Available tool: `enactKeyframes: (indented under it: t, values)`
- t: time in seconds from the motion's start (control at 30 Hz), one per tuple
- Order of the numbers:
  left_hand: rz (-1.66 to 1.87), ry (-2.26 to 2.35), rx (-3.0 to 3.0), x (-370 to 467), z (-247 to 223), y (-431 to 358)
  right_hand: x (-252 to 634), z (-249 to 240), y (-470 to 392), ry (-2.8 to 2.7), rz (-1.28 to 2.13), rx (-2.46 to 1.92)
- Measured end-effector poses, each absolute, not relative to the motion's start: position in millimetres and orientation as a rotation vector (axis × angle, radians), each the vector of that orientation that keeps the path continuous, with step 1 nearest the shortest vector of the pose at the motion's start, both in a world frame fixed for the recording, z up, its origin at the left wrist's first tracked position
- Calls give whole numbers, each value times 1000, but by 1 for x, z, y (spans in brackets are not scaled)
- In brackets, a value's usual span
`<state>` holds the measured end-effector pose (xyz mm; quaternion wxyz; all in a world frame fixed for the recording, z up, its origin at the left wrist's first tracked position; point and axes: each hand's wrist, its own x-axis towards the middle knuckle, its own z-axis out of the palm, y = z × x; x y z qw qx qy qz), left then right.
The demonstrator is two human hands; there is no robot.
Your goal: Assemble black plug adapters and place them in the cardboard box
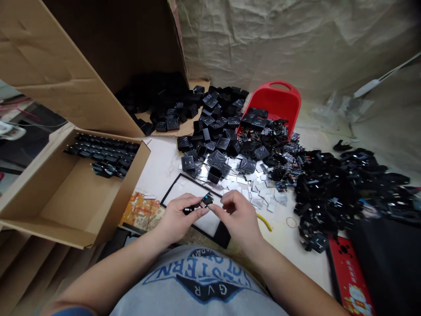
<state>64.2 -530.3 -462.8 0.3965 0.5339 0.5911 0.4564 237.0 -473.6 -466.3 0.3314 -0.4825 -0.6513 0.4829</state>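
Note:
Between my two hands, above a black-framed white mat [177, 184], is a small black plastic part [207, 199] with a blue spot and a bit of shiny metal on it. My left hand [177, 215] pinches it from the left with thumb and fingers. The thumb tip of my right hand [240, 219] presses on its right end, with the other fingers curled above. Just beyond my hands lie many small silvery rectangular plates [263, 186] and a pile of black square housings [219, 142].
At left, an open cardboard box [75, 197] holds rows of black parts. A red scoop [279, 98] spills small electronic pieces. Black plastic parts [342, 184] are heaped at right, near a yellow-handled tool [264, 222] and a rubber band [291, 222]. A large carton [82, 79] stands behind.

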Motion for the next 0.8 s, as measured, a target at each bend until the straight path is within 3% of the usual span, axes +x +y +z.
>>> enactKeyframes:
  t: [0.1, 0.17, 0.47, 0.63, 0.8]
  values:
    - [1023, 1356, 1229, 60, -460, -527, 240, -466, -468, -1214, 1986, -1161]
    - [917, 1341, 1228, 56, -462, -526, 245, -467, -466, -1041, 2184, -1099]
    - [863, 1499, 1165, 36, -462, -526, 260, -495, -465, -1997, 1419, -1402]
    - [968, 1623, 1344, 53, -458, -531, 252, -477, -463, -1464, 1763, -1212]
    - [965, 1647, 1382, 62, -458, -535, 238, -449, -469, -974, 1904, -1048]
